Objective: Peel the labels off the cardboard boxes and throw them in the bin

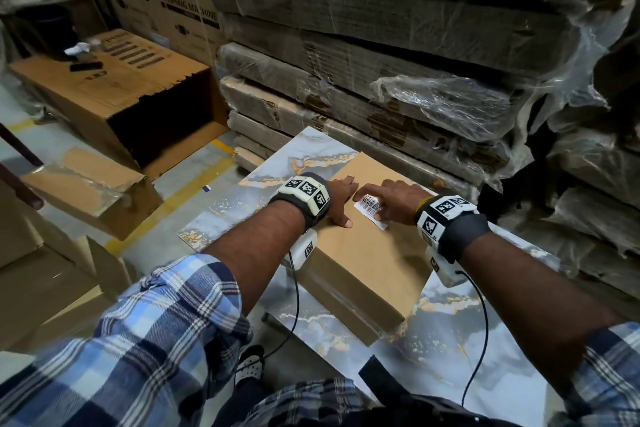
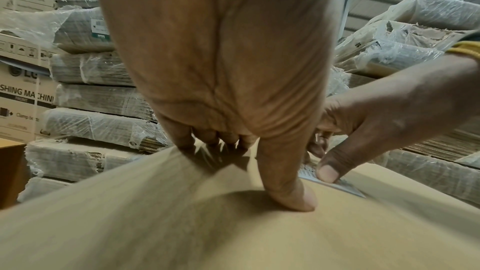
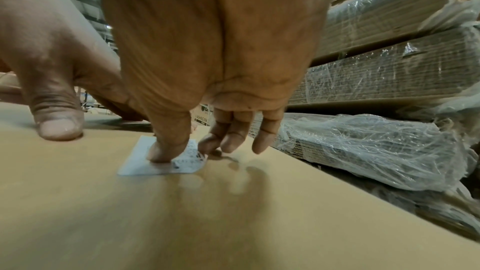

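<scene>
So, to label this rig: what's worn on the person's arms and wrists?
Rolled blue, white and navy plaid sleeves. Each wrist has a dark band with white square-code tiles and a white camera unit trailing a black cable. Yellow band on the right wrist.

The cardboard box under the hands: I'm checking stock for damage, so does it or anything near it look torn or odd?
The cardboard box looks intact, its label flat. On the floor to the left, a large box has a ragged torn opening.
</scene>
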`<state>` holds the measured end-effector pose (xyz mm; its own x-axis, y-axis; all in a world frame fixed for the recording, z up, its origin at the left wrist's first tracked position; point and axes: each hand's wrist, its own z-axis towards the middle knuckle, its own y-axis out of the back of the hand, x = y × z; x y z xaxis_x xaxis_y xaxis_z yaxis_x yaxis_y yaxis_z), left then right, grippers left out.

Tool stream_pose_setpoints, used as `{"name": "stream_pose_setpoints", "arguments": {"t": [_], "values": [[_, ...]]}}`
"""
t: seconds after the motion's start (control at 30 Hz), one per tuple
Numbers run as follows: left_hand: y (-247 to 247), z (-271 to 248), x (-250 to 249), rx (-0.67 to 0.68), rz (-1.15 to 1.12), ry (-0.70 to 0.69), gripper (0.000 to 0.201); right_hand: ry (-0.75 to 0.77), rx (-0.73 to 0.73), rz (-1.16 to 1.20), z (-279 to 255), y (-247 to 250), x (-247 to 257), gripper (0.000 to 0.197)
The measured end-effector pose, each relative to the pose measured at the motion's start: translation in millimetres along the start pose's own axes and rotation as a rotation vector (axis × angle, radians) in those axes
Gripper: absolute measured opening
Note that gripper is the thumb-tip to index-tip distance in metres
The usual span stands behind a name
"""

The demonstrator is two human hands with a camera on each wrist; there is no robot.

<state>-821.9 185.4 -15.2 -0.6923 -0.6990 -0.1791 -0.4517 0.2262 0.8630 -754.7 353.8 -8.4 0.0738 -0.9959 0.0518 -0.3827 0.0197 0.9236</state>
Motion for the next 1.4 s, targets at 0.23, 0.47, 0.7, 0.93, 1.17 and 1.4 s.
{"name": "stream_pose_setpoints", "arguments": {"t": [0.23, 0.47, 0.7, 0.93, 1.17, 1.4], "values": [[1.0, -1.1, -0.4, 0.010, 0.004, -0.003, 0.101, 0.029, -0.057, -0.069, -4.0, 0.8, 0.2, 0.049], [0.5, -1.4, 0.4, 0.014, 0.022, -0.001, 0.102, 0.026, -0.013, -0.004, -1.7, 3.1, 1.0, 0.049], [0.1, -2.3, -0.7, 0.004, 0.020, -0.006, 0.102, 0.013, -0.001, 0.083, 0.0, 1.2, -0.9, 0.048], [-0.4, -1.8, -0.5, 0.006, 0.028, -0.005, 0.103, 0.004, 0.015, 0.168, 1.7, -2.2, -3.9, 0.044], [-1.0, -0.6, -0.3, 0.007, 0.041, -0.002, 0.103, 0.001, 0.019, 0.212, 0.9, -3.7, -5.4, 0.046], [-1.3, -0.8, -0.6, 0.004, 0.034, 0.002, 0.103, 0.009, 0.021, 0.239, 1.2, -3.7, -6.8, 0.049]]}}
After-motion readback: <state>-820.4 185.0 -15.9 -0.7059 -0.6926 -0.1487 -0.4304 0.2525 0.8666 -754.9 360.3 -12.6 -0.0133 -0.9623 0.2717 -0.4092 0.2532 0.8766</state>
